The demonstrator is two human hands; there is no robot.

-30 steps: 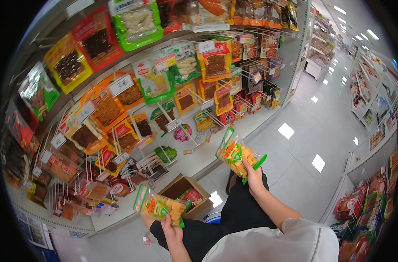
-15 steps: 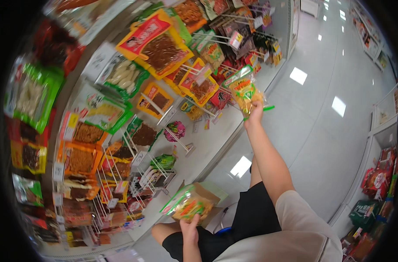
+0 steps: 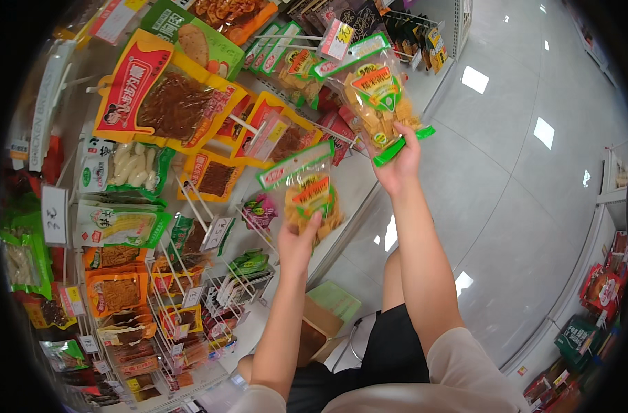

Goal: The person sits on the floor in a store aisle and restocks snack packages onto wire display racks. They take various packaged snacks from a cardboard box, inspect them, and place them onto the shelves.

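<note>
My right hand [image 3: 401, 165] grips the lower green edge of a clear snack packet [image 3: 377, 100] with golden pieces inside. The top of this packet reaches up beside a price tag [image 3: 336, 40] at a hook's end; whether it hangs on the hook I cannot tell. Lower and to the left, my left hand [image 3: 296, 246] is closed on a similar snack packet [image 3: 312, 196], thumb across its front. Similar packets [image 3: 291, 69] hang on the rack just behind the tag. A large yellow and red packet [image 3: 169, 96] hangs left of them.
White wire hooks [image 3: 197, 201] stick out from the shelving, with several hanging food packets. Below my left forearm stands an open cardboard box [image 3: 321, 322] near my knees. Grey tiled floor [image 3: 493, 193] runs along the right, with another stocked shelf [image 3: 596, 289] beyond.
My left hand has risen from near my lap to the rack, bringing its packet. The right hand's packet is now up beside the price tag. My view has moved closer to the rack.
</note>
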